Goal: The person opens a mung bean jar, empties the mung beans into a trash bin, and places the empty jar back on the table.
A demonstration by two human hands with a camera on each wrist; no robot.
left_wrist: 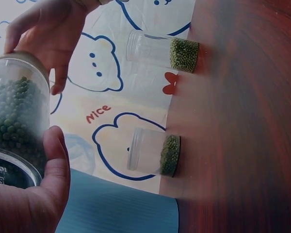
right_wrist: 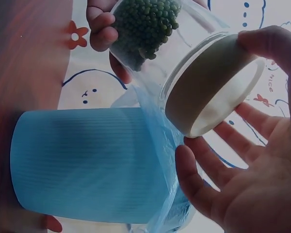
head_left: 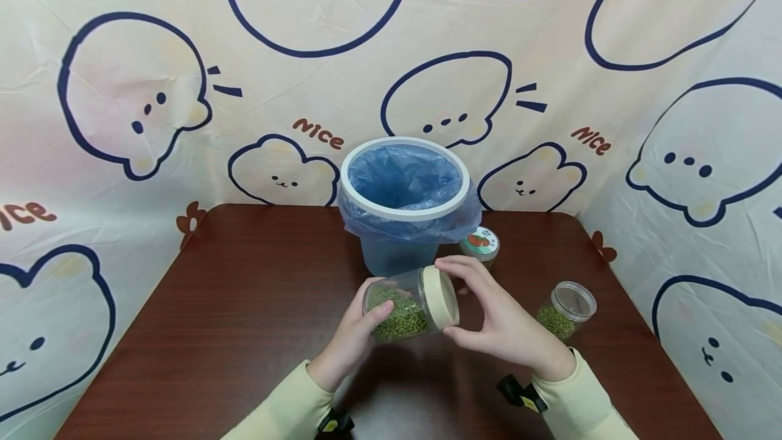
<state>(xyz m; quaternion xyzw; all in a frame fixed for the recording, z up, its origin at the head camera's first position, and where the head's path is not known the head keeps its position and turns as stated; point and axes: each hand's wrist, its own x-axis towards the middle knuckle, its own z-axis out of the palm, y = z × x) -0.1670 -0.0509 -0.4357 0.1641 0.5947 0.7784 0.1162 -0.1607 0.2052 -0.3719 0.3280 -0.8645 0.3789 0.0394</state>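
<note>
My left hand (head_left: 354,331) grips a clear jar (head_left: 400,307) part filled with green beans, thumb along its side. The jar lies tilted above the table, its cream lid (head_left: 441,297) towards the right. My right hand (head_left: 495,318) holds that lid by its rim, thumb on one side and fingertips on the other, the palm off it. In the right wrist view the lid (right_wrist: 208,85) sits on the jar's mouth, and the beans (right_wrist: 145,29) have slid to one side. From the left wrist view, the jar's base (left_wrist: 12,170) is towards the camera.
Behind the jar stands a blue bin (head_left: 397,257) with a white rim and a blue bag liner (head_left: 406,175). A smaller jar of green beans (head_left: 565,311) stands at the right. Another jar with a picture on top (head_left: 480,243) stands beside the bin. Patterned cloth (head_left: 146,223) surrounds the brown table (head_left: 244,304).
</note>
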